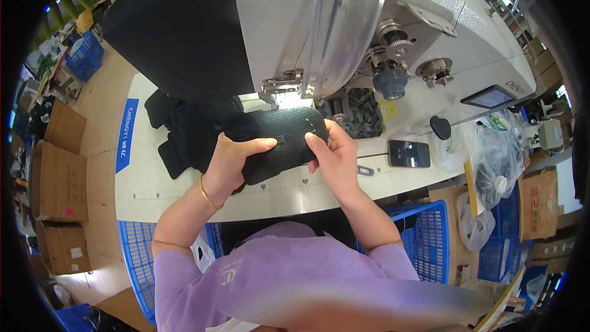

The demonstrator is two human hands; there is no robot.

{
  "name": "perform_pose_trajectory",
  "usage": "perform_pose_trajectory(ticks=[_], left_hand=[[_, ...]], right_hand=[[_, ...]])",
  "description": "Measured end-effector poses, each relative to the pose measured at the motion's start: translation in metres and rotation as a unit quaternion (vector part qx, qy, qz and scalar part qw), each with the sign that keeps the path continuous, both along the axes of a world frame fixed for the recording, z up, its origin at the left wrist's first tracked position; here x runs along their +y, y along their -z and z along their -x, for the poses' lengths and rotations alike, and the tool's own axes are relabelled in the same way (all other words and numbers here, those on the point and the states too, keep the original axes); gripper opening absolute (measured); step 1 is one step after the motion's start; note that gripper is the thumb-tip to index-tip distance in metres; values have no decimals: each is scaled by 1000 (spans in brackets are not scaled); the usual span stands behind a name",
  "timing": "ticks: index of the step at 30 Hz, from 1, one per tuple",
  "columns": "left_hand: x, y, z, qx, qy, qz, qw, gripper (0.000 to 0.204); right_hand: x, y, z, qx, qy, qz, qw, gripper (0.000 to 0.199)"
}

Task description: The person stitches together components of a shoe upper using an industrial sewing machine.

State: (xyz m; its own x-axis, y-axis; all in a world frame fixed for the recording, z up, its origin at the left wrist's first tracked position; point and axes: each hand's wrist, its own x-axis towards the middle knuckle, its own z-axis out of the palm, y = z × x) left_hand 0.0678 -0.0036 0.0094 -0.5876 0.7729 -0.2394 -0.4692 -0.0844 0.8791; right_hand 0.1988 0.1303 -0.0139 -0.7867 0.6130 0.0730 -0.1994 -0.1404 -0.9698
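Observation:
Between my hands lies a black knit fabric piece [270, 157], spread on the table just in front of the sewing machine's needle area [286, 89]. My left hand [233, 157] grips its left part, with the thumb pressed down beside a small dark grey label [280, 139] on the knit. At the right end, my right hand [335, 150] pinches the edge between thumb and fingers. A few pale marks show on the fabric near the right thumb. More black knit pieces [184, 132] are heaped left of my left hand.
The white sewing machine [430, 43] fills the far side. Under its arm lie several small grey labels [364, 114]. A phone [409, 154] and small snips [365, 171] rest on the table [184, 200] at right. Blue baskets [430, 240] stand below the near edge.

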Motion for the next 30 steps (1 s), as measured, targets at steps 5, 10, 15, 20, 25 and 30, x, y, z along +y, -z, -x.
perform_pose_trajectory(ticks=[5, 10, 15, 20, 25, 30], left_hand=[[18, 0, 21, 44, -37, 4, 998, 20], [28, -4, 43, 94, -12, 21, 995, 13], [30, -2, 50, 113, 1, 22, 993, 19], [32, 4, 54, 115, 1, 13, 993, 19], [34, -6, 48, 88, -29, 48, 995, 13], [31, 5, 55, 90, -14, 43, 995, 14]], right_hand=[[15, -10, 24, -2, 23, -33, 999, 20], [27, -11, 38, -31, 53, -45, 997, 17], [25, -14, 41, -18, 67, -12, 998, 16], [25, -19, 41, -22, 72, -10, 997, 18], [28, -12, 41, -41, 67, -33, 996, 11], [24, -16, 40, -45, 51, -41, 997, 11]])
